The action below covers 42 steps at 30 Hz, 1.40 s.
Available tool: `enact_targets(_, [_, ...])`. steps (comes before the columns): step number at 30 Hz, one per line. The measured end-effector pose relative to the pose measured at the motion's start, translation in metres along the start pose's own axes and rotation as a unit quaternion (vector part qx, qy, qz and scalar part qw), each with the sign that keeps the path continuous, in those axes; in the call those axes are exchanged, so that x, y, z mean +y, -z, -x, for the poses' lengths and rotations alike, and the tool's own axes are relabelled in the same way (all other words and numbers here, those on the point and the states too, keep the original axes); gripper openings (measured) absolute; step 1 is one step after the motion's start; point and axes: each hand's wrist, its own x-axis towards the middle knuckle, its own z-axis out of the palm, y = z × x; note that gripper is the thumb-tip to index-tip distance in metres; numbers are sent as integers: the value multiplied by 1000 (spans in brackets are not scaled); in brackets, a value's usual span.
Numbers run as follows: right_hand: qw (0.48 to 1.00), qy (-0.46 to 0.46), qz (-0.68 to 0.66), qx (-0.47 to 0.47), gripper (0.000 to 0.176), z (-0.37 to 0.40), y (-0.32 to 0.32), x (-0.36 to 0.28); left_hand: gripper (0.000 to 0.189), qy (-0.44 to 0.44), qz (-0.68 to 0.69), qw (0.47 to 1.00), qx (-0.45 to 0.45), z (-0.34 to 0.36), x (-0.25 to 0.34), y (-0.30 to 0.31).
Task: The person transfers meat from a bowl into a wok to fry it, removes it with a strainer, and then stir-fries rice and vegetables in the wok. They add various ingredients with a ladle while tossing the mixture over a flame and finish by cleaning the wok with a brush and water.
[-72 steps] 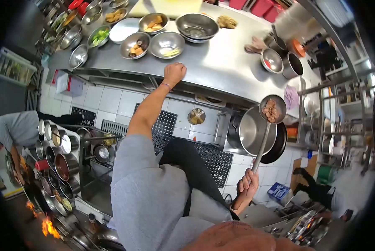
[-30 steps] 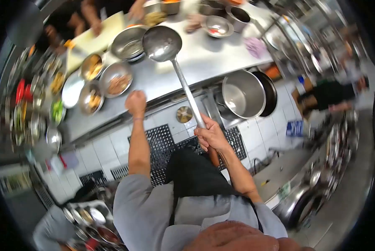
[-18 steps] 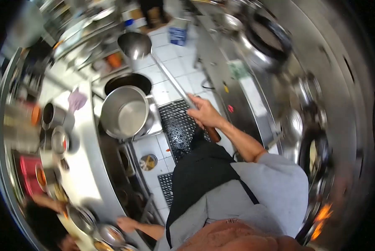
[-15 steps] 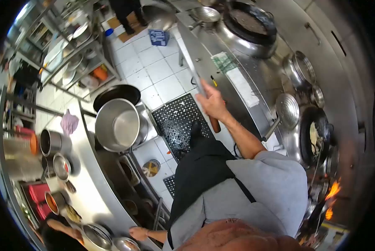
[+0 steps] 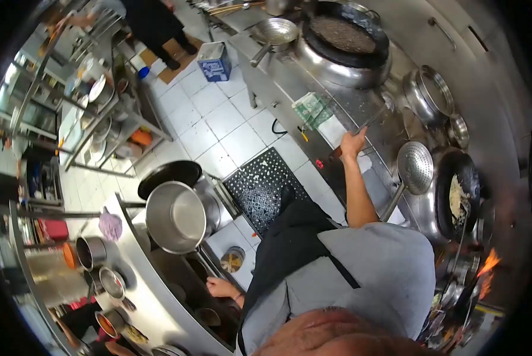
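Note:
My right hand (image 5: 354, 142) is shut on the long handle of a steel ladle (image 5: 370, 123). The ladle reaches up and right over the steel cooking range (image 5: 290, 77), and its wooden end pokes out below my fist. I cannot make out its bowl. My left hand (image 5: 218, 289) hangs low by the front edge of the steel counter (image 5: 153, 302), with nothing visible in it; its fingers are too small to read. A round perforated skimmer (image 5: 415, 168) leans on the range just right of my right arm, beside a dark wok with food (image 5: 457, 196).
A large steel pot (image 5: 177, 216) and a black pan (image 5: 168, 172) stand at the counter's end. A black floor mat (image 5: 263, 184) lies under me. Flames (image 5: 486, 270) burn at lower right. A big wok (image 5: 343, 32), a blue box (image 5: 214, 59) and another person (image 5: 153, 24) are at the top.
I have turned from the counter of bowls to the range. The ladle held meat 2.4 s ago and was empty as it swung round. My right hand now reaches farther over the stove.

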Motion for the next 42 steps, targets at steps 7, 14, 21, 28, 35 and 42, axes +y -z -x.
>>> enact_targets(7, [976,108,189,1,71,26,-17,7,36,-60,-20,990,-124,20,58,-46])
enact_targets(14, [978,198,59,-21,53,112,23,-5,35,-283,90,901,-317,-28,118,-117])
enact_targets(21, [985,104,139,24,45,203,108,47,36,-494,236,724,-420,-87,284,-199])
enact_targets(28, [985,-47,136,91,41,276,173,71,43,-496,347,691,-395,-50,407,-225])
enact_targets(35, [977,-82,178,82,42,319,213,96,38,-437,387,621,-523,87,372,-178])
enact_targets(42, [988,-102,102,57,40,342,287,151,32,-670,143,332,-649,219,220,-105])
